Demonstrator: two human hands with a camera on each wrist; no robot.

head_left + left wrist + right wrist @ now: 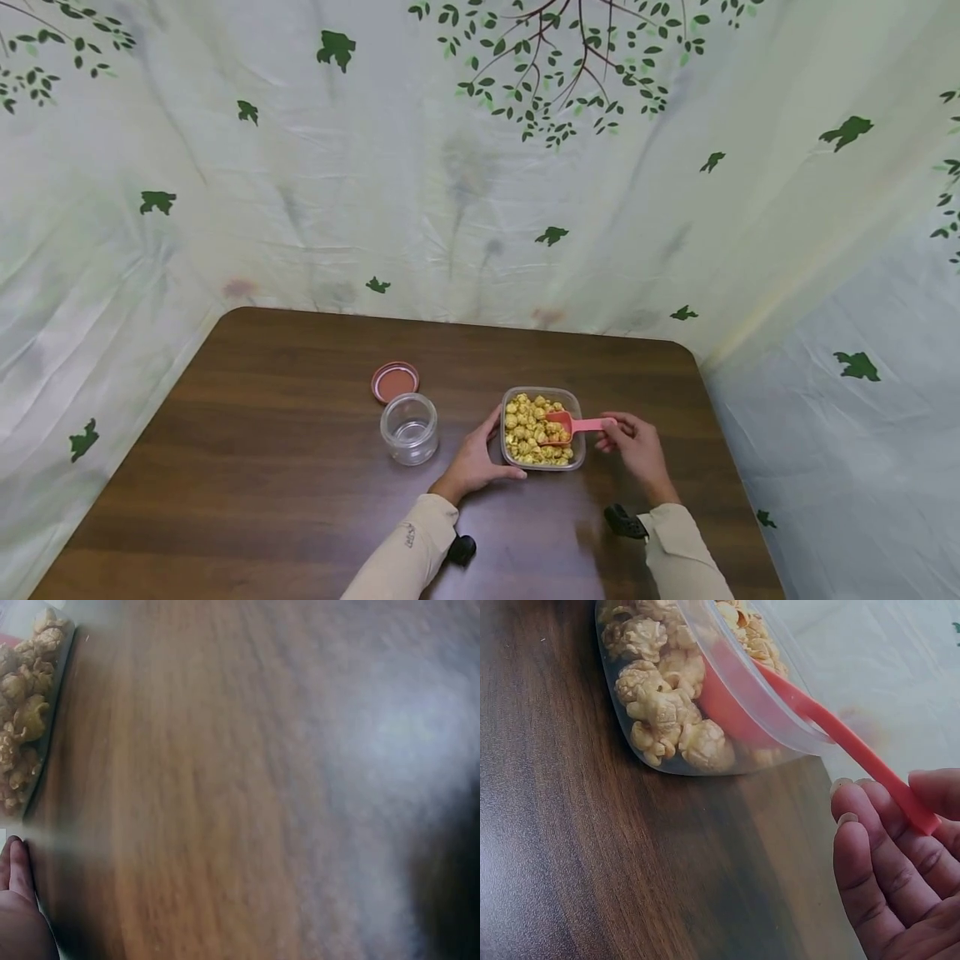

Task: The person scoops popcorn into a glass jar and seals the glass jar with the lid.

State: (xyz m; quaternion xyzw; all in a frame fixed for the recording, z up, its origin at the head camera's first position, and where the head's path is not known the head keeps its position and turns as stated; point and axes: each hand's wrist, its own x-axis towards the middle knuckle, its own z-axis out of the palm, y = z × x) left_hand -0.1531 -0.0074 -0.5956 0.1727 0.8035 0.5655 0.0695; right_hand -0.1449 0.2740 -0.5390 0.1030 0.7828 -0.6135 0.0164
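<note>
A clear plastic container (580,408) on the table is filled with caramel popcorn (525,421). My left hand (477,457) holds its left side, fingers along the wall and thumb at the near corner; the left wrist view catches only part of that hand (19,915) at the edge. My right hand (637,446) pinches the handle end of a pink scoop (587,425) between thumb and fingers. The scoop's bowl sits inside the container among the popcorn, seen through the clear wall in the right wrist view, and its handle (847,739) crosses over the rim.
Left of the container stands a clear jar (409,429) without its lid. A reddish round lid (395,382) lies just behind the jar. The brown wooden table (262,467) meets white leaf-patterned curtains (450,208) at the back and sides.
</note>
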